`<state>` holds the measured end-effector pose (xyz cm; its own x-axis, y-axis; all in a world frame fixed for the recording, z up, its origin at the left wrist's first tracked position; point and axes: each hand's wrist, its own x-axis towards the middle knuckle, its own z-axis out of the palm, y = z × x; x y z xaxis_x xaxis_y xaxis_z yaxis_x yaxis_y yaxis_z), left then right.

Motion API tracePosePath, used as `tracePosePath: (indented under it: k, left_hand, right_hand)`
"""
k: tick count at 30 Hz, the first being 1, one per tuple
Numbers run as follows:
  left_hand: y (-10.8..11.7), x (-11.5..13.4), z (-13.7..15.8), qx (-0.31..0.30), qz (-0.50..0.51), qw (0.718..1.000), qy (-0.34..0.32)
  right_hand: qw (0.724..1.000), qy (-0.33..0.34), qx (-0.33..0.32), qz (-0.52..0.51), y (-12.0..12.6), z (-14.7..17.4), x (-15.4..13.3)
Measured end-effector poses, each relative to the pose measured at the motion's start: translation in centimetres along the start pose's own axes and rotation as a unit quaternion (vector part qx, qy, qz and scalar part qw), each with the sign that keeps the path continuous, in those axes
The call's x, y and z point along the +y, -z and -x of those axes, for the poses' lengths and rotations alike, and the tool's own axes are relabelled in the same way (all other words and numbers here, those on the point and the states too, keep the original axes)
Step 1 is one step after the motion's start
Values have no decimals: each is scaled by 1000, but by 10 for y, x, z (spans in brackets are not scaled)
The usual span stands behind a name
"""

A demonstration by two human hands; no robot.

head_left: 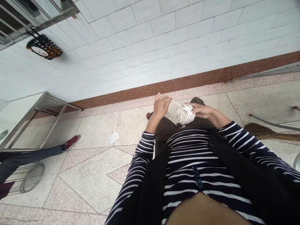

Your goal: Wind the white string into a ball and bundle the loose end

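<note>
Near the centre of the frame, the right hand (201, 110) is closed around a ball of pale yarn (185, 114) held above the lap, and the left hand (161, 105) pinches the loose strand (175, 103) with its fingers nearly shut, pulling it tight to the left. If the right grip relaxes, I think the ball could drop to the floor (93, 168) and roll away, unwinding. A hard pull could also tangle the strand.
</note>
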<state>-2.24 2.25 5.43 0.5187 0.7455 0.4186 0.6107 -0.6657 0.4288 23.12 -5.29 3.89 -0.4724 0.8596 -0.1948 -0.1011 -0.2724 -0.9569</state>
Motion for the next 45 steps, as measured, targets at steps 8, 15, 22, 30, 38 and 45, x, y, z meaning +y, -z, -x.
tracePosePath:
  k: [8, 15, 22, 30, 38, 45]
  left_hand:
    - [-40, 14, 19, -79, 175, 973, 126]
    - [-26, 34, 24, -105, 139, 983, 57]
    - [-10, 29, 16, -122, 83, 989, 20]
    - [-11, 19, -1, -46, 77, 996, -11]
    - [-32, 4, 17, -41, 177, 974, 132]
    - [-36, 34, 41, -161, 200, 962, 97]
  right_hand:
    - [981, 163, 54, -87, -15, 0, -57]
    - [892, 191, 353, 210, -2, -19, -63]
    - [842, 24, 395, 367, 22, -22, -14]
    - [998, -43, 42, 19, 1, -3, 1]
    - [988, 91, 69, -102, -16, 10, -32]
    - [978, 165, 130, -13, -6, 2, -68]
